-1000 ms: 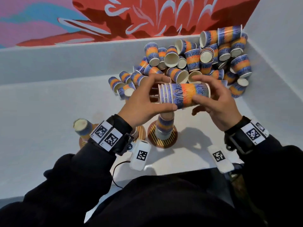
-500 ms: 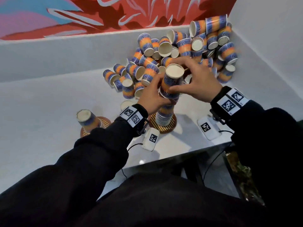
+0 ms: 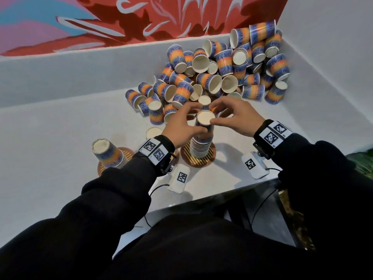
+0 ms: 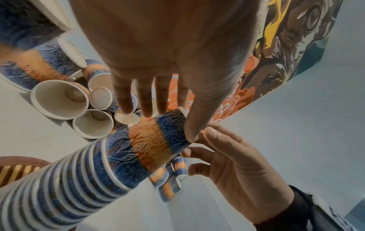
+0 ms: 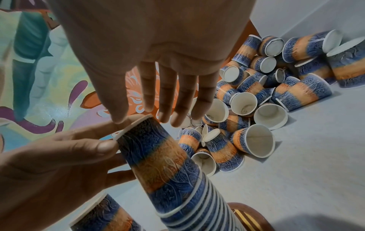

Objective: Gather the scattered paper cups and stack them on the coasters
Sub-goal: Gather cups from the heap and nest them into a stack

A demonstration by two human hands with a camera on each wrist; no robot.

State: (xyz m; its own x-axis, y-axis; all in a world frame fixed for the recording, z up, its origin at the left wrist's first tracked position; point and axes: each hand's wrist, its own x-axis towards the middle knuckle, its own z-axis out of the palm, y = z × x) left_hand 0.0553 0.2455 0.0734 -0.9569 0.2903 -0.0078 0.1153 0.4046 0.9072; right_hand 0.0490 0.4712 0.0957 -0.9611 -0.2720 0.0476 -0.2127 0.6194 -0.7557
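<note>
The tall stack of upside-down paper cups [image 3: 201,142] stands on a striped round coaster [image 3: 198,159], its white bottom disc facing up between both sets of fingers. The left hand [image 3: 182,126] has its thumb on the near side of the top cup and its fingers spread and nearly straight at the far side, their tips just at the cup's upper edge (the left wrist view shows them fanned apart, not curled round it). The right hand [image 3: 237,118] reaches in from the other side, thumb tip at the rim of the top disc, fingers loosely apart and lightly bent beyond it; whether those fingers touch the cup I cannot tell. Just past the fingertips lies the heap of loose cups [image 3: 222,65], tumbled on their sides into the corner of the white table [image 3: 50,142]. Behind the left wrist, a shorter stack [image 3: 110,153] sits tilted on a second coaster [image 3: 126,156]. Beneath each wrist lies a white tagged device [image 3: 179,177].
</note>
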